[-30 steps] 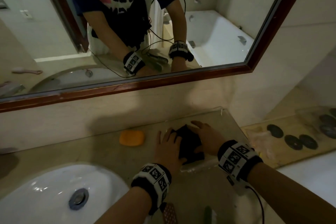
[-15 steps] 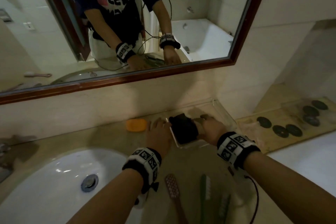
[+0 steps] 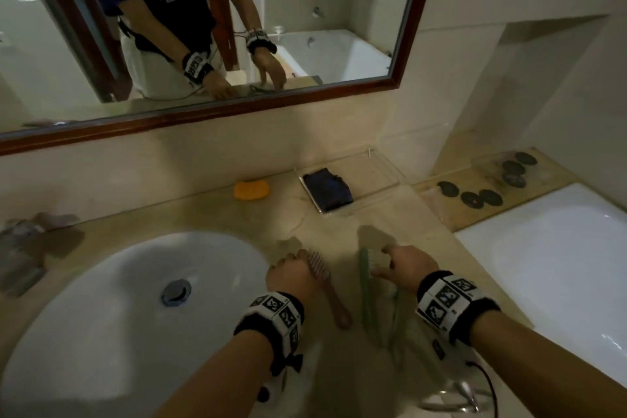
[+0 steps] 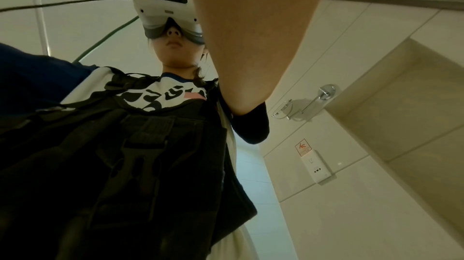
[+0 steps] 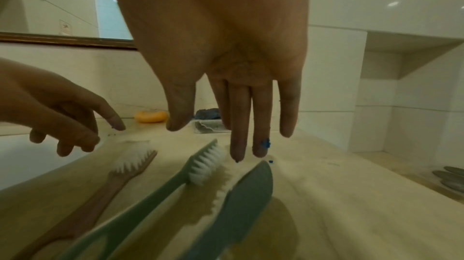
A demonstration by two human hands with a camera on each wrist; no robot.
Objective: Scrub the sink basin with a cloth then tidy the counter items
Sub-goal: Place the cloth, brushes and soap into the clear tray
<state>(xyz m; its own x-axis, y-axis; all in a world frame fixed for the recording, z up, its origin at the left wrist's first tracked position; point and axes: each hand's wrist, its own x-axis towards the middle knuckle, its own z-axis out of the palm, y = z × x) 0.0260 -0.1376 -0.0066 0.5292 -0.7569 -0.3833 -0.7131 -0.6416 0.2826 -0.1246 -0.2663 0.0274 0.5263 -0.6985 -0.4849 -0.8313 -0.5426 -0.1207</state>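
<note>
orange soap (image 3: 251, 190), dark blue cloth (image 3: 328, 189), brown toothbrush (image 3: 325, 282), green toothbrush (image 5: 160, 187), white sink (image 3: 112, 309)

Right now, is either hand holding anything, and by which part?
Nothing is held. The right hand hangs open above the green toothbrushes; the left hand, fingers loosely curled, hovers over the brown toothbrush.

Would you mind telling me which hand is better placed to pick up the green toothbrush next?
The right hand, most likely. Its straight fingers hang just above the green toothbrush head, holding nothing. The left hand is over the brown toothbrush, nearer the sink.
</note>
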